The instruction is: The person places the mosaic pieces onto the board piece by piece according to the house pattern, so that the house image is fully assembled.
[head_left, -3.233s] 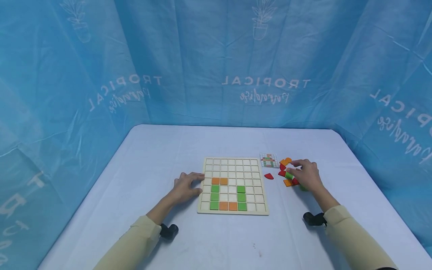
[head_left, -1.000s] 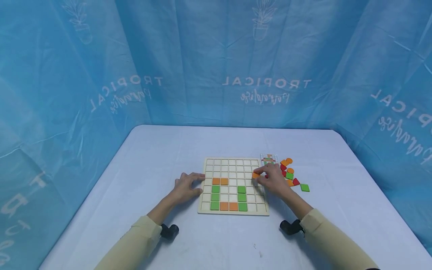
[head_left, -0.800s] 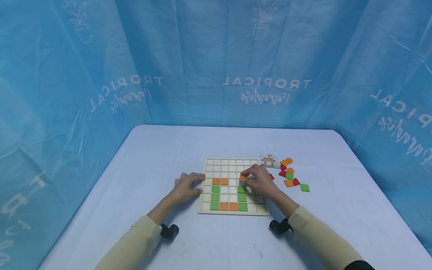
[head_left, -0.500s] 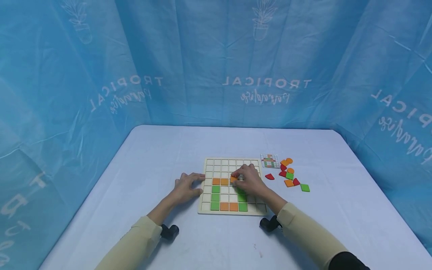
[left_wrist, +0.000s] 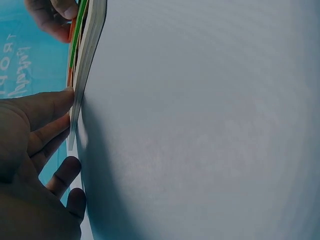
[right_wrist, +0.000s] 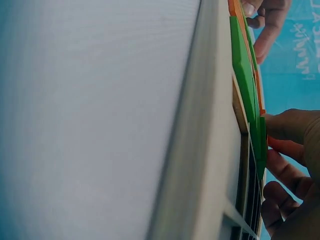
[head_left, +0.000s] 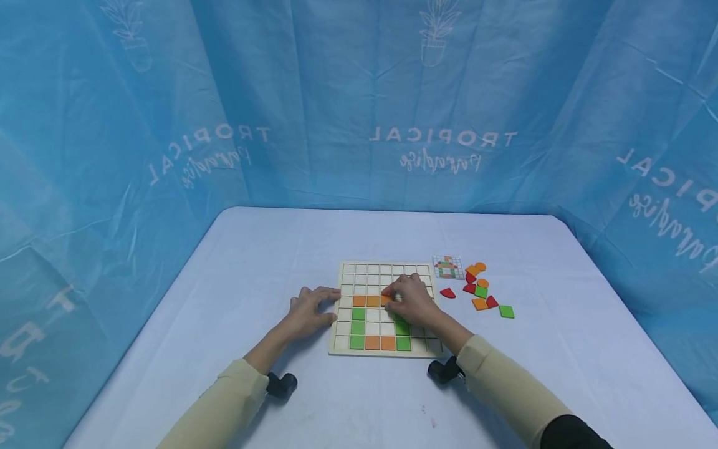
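On the white table lies a pale wooden grid board [head_left: 348,271] with colored square tiles set in its cells. Orange tiles [head_left: 366,301] start a row across the middle, green tiles [head_left: 357,328] run down both sides below it, and more orange ones fill part of the bottom row. My right hand [head_left: 416,304] pinches an orange square tile [head_left: 385,300] at the right end of that middle row; its fingers partly hide it. The left hand [head_left: 305,313] rests at the board's left edge, thumb and fingertips touching it, as the left wrist view also shows.
A small printed card [head_left: 448,267] with a colored grid picture lies by the board's upper right corner. Right of it are several loose pieces, among them an orange circle [head_left: 480,267], a red quarter-round piece [head_left: 447,293] and a green square [head_left: 507,312].
My right hand went from the loose pieces leftward over the board, carrying the orange tile, and has come down at the cell beside the two orange tiles. The left hand stays put.
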`<state>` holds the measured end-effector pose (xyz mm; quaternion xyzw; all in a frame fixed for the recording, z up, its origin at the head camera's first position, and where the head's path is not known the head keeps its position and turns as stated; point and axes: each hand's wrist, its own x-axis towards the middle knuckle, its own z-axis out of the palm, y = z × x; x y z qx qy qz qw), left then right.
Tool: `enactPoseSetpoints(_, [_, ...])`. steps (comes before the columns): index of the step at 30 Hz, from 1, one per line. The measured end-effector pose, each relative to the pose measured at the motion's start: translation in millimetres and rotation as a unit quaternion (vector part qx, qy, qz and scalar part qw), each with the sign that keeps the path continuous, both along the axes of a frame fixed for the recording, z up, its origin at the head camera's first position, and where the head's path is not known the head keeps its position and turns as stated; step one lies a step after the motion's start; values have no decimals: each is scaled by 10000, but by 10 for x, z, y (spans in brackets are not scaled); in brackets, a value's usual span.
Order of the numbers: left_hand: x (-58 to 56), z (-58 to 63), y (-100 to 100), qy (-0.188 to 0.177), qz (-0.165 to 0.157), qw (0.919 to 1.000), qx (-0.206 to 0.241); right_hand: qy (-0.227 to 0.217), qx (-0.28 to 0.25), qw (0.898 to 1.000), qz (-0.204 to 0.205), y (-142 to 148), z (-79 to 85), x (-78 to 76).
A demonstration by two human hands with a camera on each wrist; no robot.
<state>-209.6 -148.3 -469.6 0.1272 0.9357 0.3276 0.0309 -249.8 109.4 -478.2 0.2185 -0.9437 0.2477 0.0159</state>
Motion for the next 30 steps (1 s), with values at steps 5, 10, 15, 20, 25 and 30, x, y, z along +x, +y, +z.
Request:
enactPoseSetpoints(5, [1,1,-2,11,-2,10000,-11,-48,-57,10000,-2,3,3,13])
enactPoseSetpoints(10, [-2,-7,0,15,-10,10000,-20,-72,-124,9999,-72,19,0,23])
enactPoseSetpoints(15, [-7,-8,-1,-16,7,10000,-39,-23,-164,9998,-80,53,6,24])
enactPoseSetpoints(20, [-10,-9,0,-17,1,10000,-41,-61,-487,9986,-205,154,41,61])
enactPoseSetpoints(25, [-9,-2,7,-56,16,10000,-61,16,-752,9965,-375,392,76,122])
enactPoseSetpoints(30, [-7,1,13,-71,66,9999,-132,0,-776,9944,-714,750,79,163])
